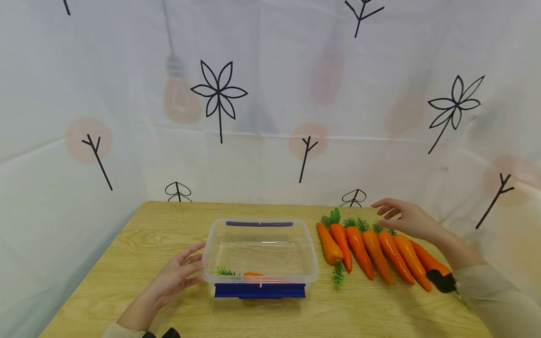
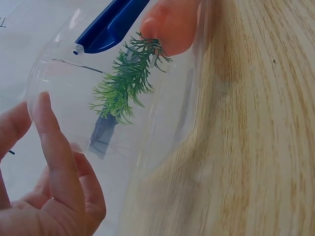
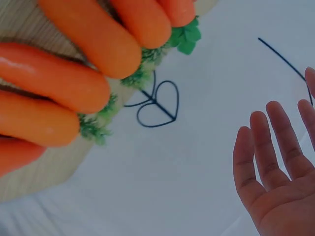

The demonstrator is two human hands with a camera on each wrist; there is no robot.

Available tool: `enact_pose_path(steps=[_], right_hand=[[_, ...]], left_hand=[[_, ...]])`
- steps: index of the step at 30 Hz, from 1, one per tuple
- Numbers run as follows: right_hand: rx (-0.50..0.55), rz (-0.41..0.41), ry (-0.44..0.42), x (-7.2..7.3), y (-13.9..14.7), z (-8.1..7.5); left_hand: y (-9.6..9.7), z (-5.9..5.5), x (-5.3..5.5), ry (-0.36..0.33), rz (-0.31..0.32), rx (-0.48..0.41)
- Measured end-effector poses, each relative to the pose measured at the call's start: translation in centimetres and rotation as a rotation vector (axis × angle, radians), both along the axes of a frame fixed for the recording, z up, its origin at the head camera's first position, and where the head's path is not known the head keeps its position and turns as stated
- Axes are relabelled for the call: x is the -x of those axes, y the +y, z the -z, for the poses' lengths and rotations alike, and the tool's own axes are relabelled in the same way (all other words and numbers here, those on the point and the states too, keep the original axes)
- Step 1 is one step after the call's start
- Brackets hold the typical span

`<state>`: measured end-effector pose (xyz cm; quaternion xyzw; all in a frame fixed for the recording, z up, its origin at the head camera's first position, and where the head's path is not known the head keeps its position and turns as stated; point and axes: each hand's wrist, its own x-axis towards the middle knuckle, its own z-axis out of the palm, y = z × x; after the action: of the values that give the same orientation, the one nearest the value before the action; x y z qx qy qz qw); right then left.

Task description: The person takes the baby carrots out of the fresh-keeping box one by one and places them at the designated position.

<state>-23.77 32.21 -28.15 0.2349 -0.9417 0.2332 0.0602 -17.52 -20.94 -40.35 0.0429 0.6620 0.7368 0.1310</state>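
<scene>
My left hand (image 1: pixel 178 278) is at the left side of a clear plastic food container (image 1: pixel 313 256), its fingertips against the rim. In the left wrist view, its fingers (image 2: pixel 59 157) are loosely bent and lie along the clear wall. A toy-like carrot (image 1: pixel 253 273) lies inside the container; its green top (image 2: pixel 123 83) shows through the side. My right hand (image 1: pixel 407 219) hovers over the leafy ends of a row of carrots (image 1: pixel 358 251), fingers extended and holding nothing. In the right wrist view, its palm and spread fingers (image 3: pixel 268 150) are apart from the carrots.
The container has blue latches (image 1: pixel 259 290) at front and back, and no lid on top. Several carrots lie side by side to its right; the leftmost one (image 1: pixel 327 244) has its greens toward the front. Behind the wooden table (image 1: pixel 169 225) hangs a patterned white cloth (image 1: pixel 262 164).
</scene>
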Motion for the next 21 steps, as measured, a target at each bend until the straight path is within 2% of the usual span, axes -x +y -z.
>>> enact_pose_path(steps=[8, 16, 21], right_hand=[[0.005, -0.046, 0.007, 0.6, -2.2, -0.4], [0.061, -0.073, -0.062, 1.2, -4.3, -0.7], [0.080, -0.126, -0.035, 1.7, -5.5, -0.7]], left_hand=[[-0.1, -0.1, 0.1, -0.005, 0.007, 0.000], [-0.2, -0.3, 0.1, -0.015, 0.007, -0.001], [-0.1, -0.3, 0.1, -0.015, 0.006, 0.000]])
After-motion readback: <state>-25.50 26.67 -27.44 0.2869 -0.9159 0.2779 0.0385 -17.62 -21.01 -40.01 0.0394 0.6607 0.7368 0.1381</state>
